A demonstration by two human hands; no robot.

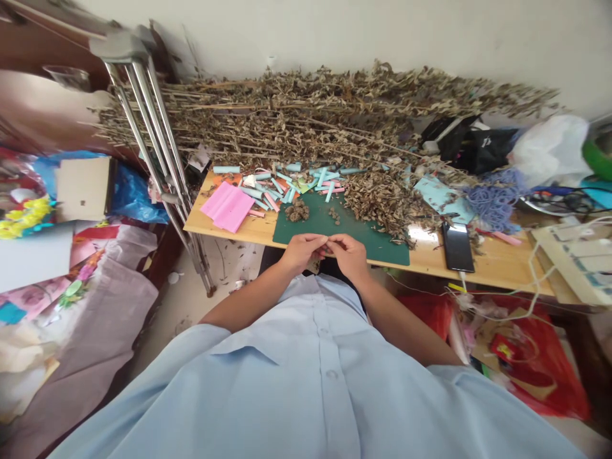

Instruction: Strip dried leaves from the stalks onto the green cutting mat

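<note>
My left hand (305, 250) and my right hand (348, 255) meet fingertip to fingertip at the near edge of a green mat (387, 250). Both are pinched closed; whatever lies between the fingers is too small and hidden to name. Just beyond them on the mat sits a small heap of brown, crumbly dried plant bits (297, 211), with a few more crumbs (335, 217) to its right. A larger pile of dry leaves (375, 207) covers the mat's right side. Long dried leafy stalks (287, 121) lie across the back.
Pink paper sheets (227, 206) and several rolled paper tubes (268, 186) lie left on the wooden table (196, 220). A black phone (458, 246) with a cable, blue yarn (495, 194) and a power strip (576, 255) are right. Metal crutches (160, 140) lean at left.
</note>
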